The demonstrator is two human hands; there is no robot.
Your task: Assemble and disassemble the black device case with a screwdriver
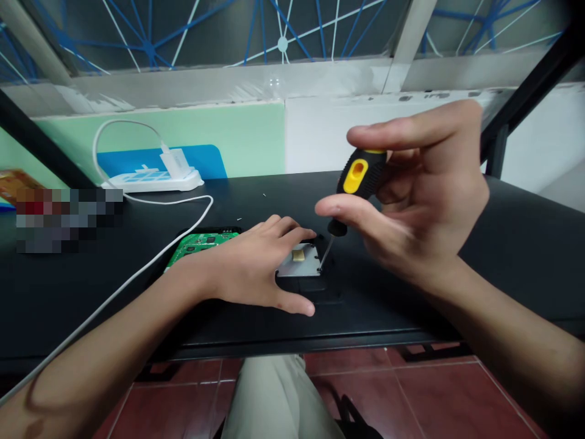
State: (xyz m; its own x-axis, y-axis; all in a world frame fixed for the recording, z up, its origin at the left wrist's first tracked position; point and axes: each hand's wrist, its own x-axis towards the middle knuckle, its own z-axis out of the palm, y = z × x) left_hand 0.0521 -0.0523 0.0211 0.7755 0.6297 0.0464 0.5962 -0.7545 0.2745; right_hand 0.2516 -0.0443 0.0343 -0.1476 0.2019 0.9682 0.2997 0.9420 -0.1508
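My right hand (425,183) grips a black and yellow screwdriver (359,174) by its handle, thumb and fingers around it. The shaft slants down to the left, and its tip meets a corner of a silver metal plate (301,266) with a small yellowish pad on it. Spread across the plate's left part is my left hand (258,262), palm down with thumb and fingers apart. A green circuit board (201,242) in a black casing lies beneath and left of that hand, partly hidden by it. Whether a screw sits under the tip is too small to tell.
A white power strip (150,181) with a plugged-in charger (176,163) stands at the back left of the black table (388,305). Its white cable (137,277) runs forward past my left forearm. Blurred items (64,216) lie at the far left; black frame bars rise on both sides.
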